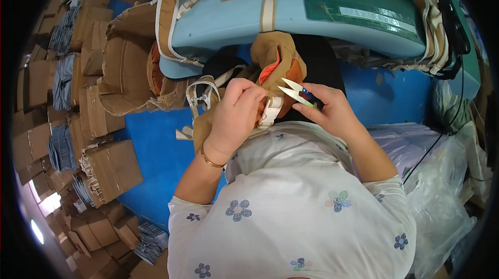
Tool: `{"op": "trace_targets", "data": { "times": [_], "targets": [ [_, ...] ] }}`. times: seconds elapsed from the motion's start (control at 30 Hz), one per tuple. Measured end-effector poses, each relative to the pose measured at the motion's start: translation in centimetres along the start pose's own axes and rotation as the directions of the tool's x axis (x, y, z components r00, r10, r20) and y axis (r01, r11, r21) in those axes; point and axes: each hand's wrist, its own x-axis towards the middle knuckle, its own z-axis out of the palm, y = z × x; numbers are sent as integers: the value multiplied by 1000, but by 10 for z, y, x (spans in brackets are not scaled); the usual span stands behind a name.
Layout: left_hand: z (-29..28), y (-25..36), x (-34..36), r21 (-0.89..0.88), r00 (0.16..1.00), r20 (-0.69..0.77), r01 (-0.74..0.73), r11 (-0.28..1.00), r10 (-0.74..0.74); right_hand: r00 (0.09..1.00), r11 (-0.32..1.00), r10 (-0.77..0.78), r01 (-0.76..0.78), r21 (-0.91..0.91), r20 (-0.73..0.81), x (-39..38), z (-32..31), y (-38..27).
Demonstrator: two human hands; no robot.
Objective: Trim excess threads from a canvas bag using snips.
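Note:
A tan fabric bag (274, 45) with an orange-red lining lies in my lap and runs down beneath my left hand. The fingers of my left hand (232, 115) are closed in a pinch at its edge; any thread between the fingertips is too fine to see. In my right hand (335, 110) is a pair of thread snips (294, 88), its two pointed blades apart and aimed at the bag, close to the left fingertips. Between the hands sits a white webbing strap (271, 111) with a buckle. More cream straps (201, 92) hang left of my left hand.
Ahead stands a light blue table (223, 16) with a green mat (358, 6) and tan strapped pieces (169, 14) draped over it. An open cardboard box (125, 66) and stacked cartons fill the left. Clear plastic bags (436, 190) lie on the right, near a hanging black cable.

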Motion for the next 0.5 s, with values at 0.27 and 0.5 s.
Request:
{"op": "trace_targets", "data": {
  "times": [0.27,0.5],
  "targets": [
    [-12,10,-1,-149,928,206,343,928,-310,975,733,215,-198,651,54,13,28,5],
    [-18,-1,1,342,943,218,-316,885,252,990,755,119,-36,655,-82,17,41,9]
  ]
}}
